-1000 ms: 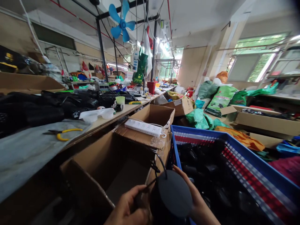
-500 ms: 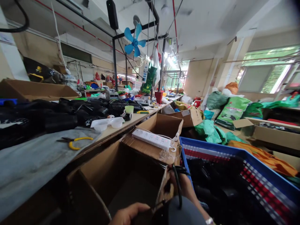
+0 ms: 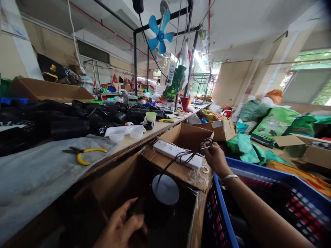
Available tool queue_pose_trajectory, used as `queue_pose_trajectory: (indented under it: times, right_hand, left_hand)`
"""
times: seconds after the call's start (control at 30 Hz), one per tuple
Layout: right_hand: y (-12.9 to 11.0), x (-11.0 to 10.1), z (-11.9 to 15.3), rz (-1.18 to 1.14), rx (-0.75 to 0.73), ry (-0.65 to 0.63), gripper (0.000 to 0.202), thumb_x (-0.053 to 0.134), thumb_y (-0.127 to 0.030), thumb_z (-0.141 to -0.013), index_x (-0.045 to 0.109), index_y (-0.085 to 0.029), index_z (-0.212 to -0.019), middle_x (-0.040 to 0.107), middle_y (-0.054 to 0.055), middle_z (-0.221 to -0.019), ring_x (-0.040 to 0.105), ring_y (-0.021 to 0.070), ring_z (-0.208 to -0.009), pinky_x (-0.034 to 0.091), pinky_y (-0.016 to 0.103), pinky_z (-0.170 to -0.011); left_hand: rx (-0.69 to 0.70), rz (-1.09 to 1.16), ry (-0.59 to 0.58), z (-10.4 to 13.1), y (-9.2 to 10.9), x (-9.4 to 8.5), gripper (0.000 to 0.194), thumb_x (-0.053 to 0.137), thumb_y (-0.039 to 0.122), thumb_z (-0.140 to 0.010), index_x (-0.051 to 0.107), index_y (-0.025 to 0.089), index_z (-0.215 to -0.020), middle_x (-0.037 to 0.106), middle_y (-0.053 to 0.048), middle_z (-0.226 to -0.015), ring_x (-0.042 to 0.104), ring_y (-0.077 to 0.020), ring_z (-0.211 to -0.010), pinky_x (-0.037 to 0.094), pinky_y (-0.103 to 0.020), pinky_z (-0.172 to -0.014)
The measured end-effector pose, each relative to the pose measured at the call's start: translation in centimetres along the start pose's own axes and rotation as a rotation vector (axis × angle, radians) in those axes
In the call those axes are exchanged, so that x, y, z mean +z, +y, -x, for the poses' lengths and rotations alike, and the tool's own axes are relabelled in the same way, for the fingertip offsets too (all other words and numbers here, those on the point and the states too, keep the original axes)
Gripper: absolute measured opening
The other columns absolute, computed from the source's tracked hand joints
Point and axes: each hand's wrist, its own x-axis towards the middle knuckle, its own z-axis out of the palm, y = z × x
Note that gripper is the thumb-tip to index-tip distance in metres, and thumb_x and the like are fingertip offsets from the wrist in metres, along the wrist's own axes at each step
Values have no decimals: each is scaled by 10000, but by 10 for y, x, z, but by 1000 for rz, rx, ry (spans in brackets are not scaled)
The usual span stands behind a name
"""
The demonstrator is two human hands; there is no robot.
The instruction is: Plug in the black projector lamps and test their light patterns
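My right hand [image 3: 215,156] is closed on a thin black power cord [image 3: 191,155], bunched in loops over a white power strip [image 3: 169,151]. The cord runs down to a dark device with a round grey end [image 3: 165,190], which hangs in the mouth of an open cardboard box [image 3: 113,175]. My left hand [image 3: 121,224] is at the box, its fingers curled round a dark part beside the grey end. The device's body is dark against the box, so its exact kind is unclear. The power strip lies on a cardboard flap.
A blue crate [image 3: 224,210] with dark items stands to the right. On the table at left lie yellow-handled pliers [image 3: 85,153], a white plastic tray [image 3: 125,132] and a heap of black items [image 3: 64,120]. Another open box [image 3: 191,134] stands behind the power strip.
My right hand has moved up and forward with the cord to the power strip. The grey-ended device has shifted from the box's near right edge to over its opening.
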Motion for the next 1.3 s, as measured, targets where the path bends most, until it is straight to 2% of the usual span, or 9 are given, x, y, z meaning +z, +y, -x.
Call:
queue_pose_trajectory:
  times: [0.13, 0.23, 0.4, 0.6, 0.7, 0.87, 1.1, 1.3]
  right_hand:
    - [9, 43, -13, 27, 52, -227, 323, 429, -379, -821, 601, -154, -666, 612, 56, -613, 569, 141, -494, 450, 256, -497]
    - [14, 63, -22, 37, 9, -274, 312, 450, -353, -823, 597, -158, -629, 605, 42, -569, 560, 133, -483, 433, 237, -490]
    - [19, 73, -30, 67, -114, -318, 357, 446, -370, -841, 577, -160, -584, 600, 51, -631, 557, 130, -550, 426, 237, -551]
    - [22, 80, -29, 124, -207, -362, 361, 436, -347, -858, 597, -147, -604, 568, 50, -634, 528, 123, -559, 405, 248, -564]
    - [24, 86, -24, 158, -191, -347, 310, 463, -305, -844, 610, -133, -632, 559, 57, -672, 520, 128, -605, 404, 262, -612]
    - [31, 99, -16, 171, -89, -286, 214, 493, -268, -811, 633, -133, -722, 548, 67, -741, 508, 152, -658, 406, 286, -668]
    - [36, 105, -11, 133, -71, -186, 242, 490, -315, -793, 643, -141, -723, 577, 79, -721, 524, 177, -676, 412, 289, -670]
    - [35, 107, -7, 140, -74, -130, 254, 489, -316, -791, 668, -136, -770, 601, 86, -744, 546, 179, -695, 412, 279, -661]
  left_hand:
    - [-35, 94, -48, -16, -4, 10, 699, 702, 391, -602, 456, 171, -1218, 619, 1, -628, 574, -170, -507, 450, -296, -534]
    - [-44, 135, -55, -30, -8, 13, 654, 669, 347, -636, 429, 169, -1218, 619, 0, -632, 584, -177, -550, 462, -306, -552]
    - [-17, 180, -86, -46, -11, 15, 537, 651, 278, -640, 490, 153, -1137, 585, 8, -593, 556, -155, -569, 465, -283, -548]
    - [-16, 188, -69, -47, -7, 22, 474, 645, 261, -626, 539, 168, -1079, 544, 29, -589, 525, -126, -542, 442, -254, -527]
    - [-8, 191, -63, -50, -2, 22, 448, 650, 234, -608, 548, 168, -1040, 553, 31, -608, 532, -127, -558, 457, -260, -538]
    - [-5, 113, -192, -65, 8, 18, 378, 564, 159, -642, 529, 132, -1017, 594, 5, -604, 536, -119, -517, 473, -266, -533]
    - [30, 117, -190, -83, 13, 22, 349, 500, 110, -648, 500, 134, -997, 581, 12, -575, 553, -130, -490, 489, -287, -520]
    - [32, 122, -186, -87, 9, 22, 335, 493, 108, -638, 500, 135, -972, 589, 10, -559, 559, -140, -462, 489, -283, -478]
